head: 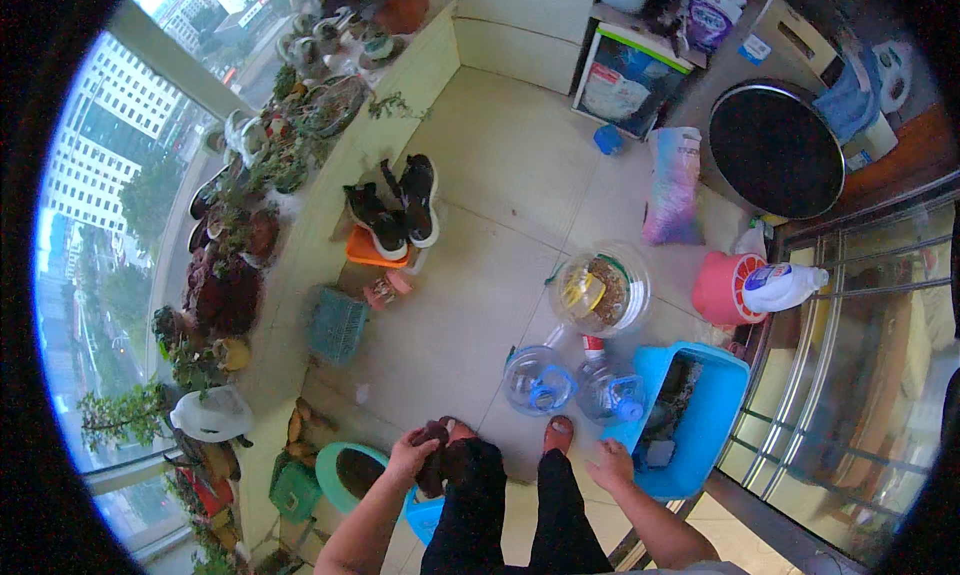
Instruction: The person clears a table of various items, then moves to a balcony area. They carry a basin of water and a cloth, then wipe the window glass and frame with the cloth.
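My left hand [412, 453] is closed on a dark brown thing [430, 470], perhaps a cloth or glove, beside my left knee. Just left of that hand stands a green basin [337, 492] with dark contents, and part of a blue container [424, 516] shows below it. My right hand [611, 466] is held near the left wall of a blue plastic tub [694, 470]; its fingers look loosely bent and nothing is seen in them. Dark material and a small pale object lie inside the tub. Two clear plastic bottles, one [538, 380] left of the other [611, 387], stand before my feet.
A clear round container [634, 290] with a yellow scoop-like thing stands beyond the bottles. Black shoes [420, 200] rest near the plant ledge [330, 207] at left. A pink stool [724, 288] bearing a white bottle [780, 286] and a large black-topped drum [776, 151] are at right.
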{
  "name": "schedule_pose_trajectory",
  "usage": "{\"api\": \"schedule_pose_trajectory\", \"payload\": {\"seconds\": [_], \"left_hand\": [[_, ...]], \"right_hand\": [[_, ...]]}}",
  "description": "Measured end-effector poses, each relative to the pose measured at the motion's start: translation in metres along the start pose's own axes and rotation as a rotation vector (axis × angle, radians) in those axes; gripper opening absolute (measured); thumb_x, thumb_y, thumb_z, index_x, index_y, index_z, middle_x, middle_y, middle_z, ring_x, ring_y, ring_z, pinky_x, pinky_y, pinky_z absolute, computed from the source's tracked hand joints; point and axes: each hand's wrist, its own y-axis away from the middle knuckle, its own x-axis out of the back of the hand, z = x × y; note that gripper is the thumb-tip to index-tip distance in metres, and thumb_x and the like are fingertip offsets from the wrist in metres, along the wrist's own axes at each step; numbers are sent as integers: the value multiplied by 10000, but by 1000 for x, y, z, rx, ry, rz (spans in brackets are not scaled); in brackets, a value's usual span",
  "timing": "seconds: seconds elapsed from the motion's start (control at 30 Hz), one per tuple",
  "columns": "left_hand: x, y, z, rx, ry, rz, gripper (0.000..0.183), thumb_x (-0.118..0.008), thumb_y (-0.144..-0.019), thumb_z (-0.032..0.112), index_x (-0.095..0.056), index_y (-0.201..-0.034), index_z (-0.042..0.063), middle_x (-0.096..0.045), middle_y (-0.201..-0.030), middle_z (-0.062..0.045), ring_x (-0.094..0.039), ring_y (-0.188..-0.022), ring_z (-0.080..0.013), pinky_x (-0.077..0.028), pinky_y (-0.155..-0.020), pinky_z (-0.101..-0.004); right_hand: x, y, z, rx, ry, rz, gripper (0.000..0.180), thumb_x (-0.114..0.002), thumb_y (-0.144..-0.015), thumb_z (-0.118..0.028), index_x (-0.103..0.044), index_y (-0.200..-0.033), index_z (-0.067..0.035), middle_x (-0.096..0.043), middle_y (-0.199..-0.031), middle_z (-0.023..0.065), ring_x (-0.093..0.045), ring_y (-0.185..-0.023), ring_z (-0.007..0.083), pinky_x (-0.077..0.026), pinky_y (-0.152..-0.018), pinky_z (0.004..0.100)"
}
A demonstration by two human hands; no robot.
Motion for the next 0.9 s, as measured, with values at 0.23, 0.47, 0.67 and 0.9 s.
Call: {"api": "schedule_pose_trajectory", "payload": {"seconds": [0.23, 0.47, 0.67, 0.9], "left_hand": [[9, 65, 18, 208, 409, -207, 366, -506, -797, 142, -430, -1130, 8, -545, -972, -85, -532, -845, -186, -430, -737, -287], [48, 99, 7, 74, 781, -120, 359, -370, -861, 161, -334, -1199, 48, -476, -1077, -108, -496, -929, -217, -417, -795, -339], [66, 114, -22, -45, 1017, -121, 356, -348, -873, 229, -322, -1210, 118, -423, -1160, -83, -449, -1019, -225, -401, -815, -357], [34, 125, -49, -298, 1265, 143, 342, -370, -860, 187, -356, -1177, 59, -434, -1147, -84, -426, -1043, -218, -325, -889, -356]], "right_hand": [[-65, 4, -196, -213, -1087, -628, 541, -521, -784, -390, -389, -1159, -23, -496, -1039, 56, -464, -951, 156, -378, -819, 307], [-19, 5, -308, 13, -867, -653, 348, -544, -786, -267, -468, -1022, -23, -503, -973, 46, -461, -907, 136, -372, -800, 275], [6, -14, -321, 47, -967, -798, 214, -487, -813, -169, -528, -972, -31, -543, -916, 30, -492, -877, 121, -375, -800, 270], [6, -23, -306, 294, -629, -769, 181, -455, -829, -173, -529, -953, -63, -534, -920, 29, -495, -874, 115, -376, -792, 284]]}}
